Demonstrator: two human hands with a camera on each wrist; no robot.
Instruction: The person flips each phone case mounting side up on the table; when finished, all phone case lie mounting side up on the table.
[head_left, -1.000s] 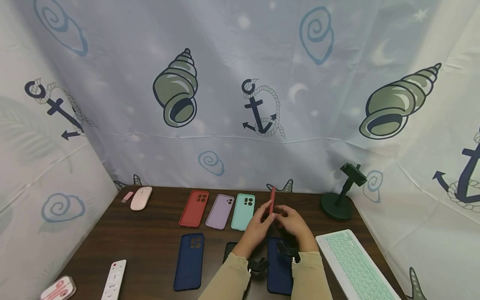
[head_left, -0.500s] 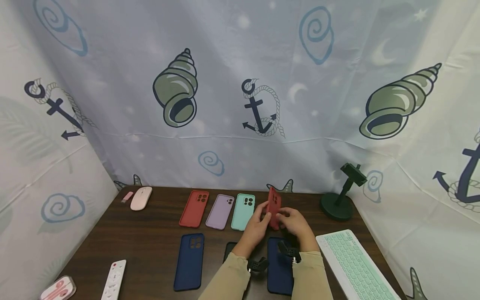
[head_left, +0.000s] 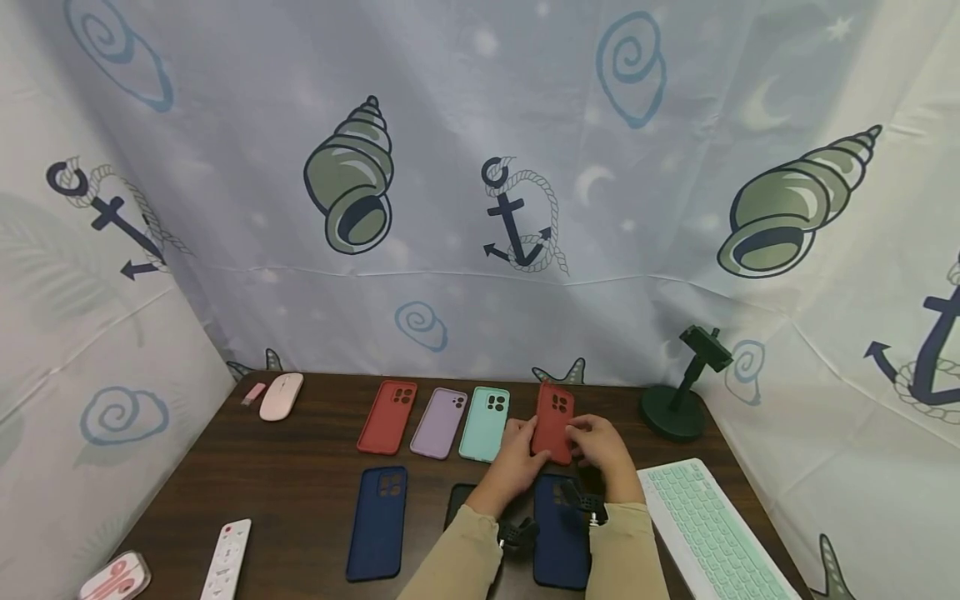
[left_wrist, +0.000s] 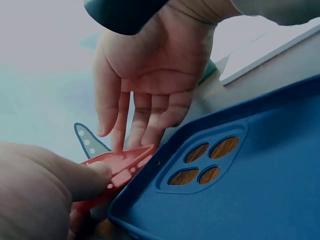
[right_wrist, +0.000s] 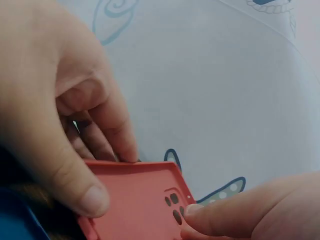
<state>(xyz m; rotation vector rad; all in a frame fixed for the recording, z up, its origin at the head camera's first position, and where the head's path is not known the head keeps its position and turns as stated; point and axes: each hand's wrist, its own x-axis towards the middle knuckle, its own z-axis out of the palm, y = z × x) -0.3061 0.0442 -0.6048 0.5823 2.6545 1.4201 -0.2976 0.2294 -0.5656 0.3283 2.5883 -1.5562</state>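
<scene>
A red phone case (head_left: 555, 423) stands tilted over the far part of the table. In the head view my left hand (head_left: 516, 462) holds its left edge; the left wrist view shows my left thumb pressed on the case. My right hand (head_left: 606, 450) is at the right edge, and its fairly straight fingers (left_wrist: 142, 115) touch the rim. The camera holes of the red case (right_wrist: 132, 200) show in the right wrist view. Beneath my right wrist lies a dark blue phone case (head_left: 558, 537), partly hidden. A dark object (head_left: 459, 500) is mostly covered by my left arm.
Red (head_left: 387, 417), lilac (head_left: 438, 423) and mint (head_left: 485, 423) phone cases lie in a row behind another blue case (head_left: 377, 523). Right are a keyboard (head_left: 712, 525) and dark green stand (head_left: 675, 412). Left are a mouse (head_left: 281, 396), remote (head_left: 226, 558) and earphone box (head_left: 116, 577).
The red phone case has turned from edge-on to broadside and has come lower. My left hand has gone down with it, and my right hand has shifted slightly to the right.
</scene>
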